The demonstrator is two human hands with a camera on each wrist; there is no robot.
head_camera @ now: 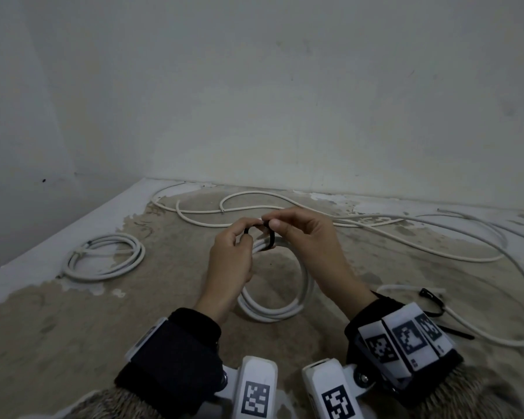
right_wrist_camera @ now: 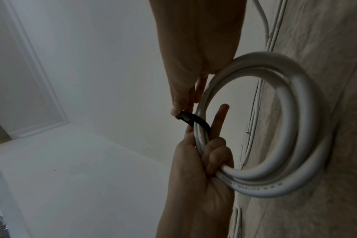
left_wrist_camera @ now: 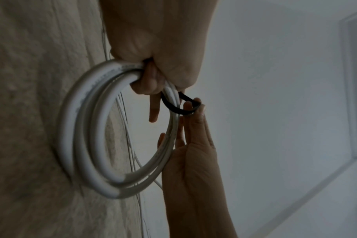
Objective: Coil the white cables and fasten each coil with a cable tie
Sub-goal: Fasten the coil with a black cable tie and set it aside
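While both hands pinch the black tie, seemingly unfastened, loose cables strew the patchy floor.

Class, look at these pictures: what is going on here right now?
A person holds a coil of white cable off the floor. The left hand grips its strands and the right hand pinches a black cable tie looped round them, still loose. One tied coil lies aside; loose cable remains.

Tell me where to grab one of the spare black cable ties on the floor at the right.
Pinch the spare cable tie at its thick head end, from above. It lies flat across a loose white cable, and the head sits clear of it.
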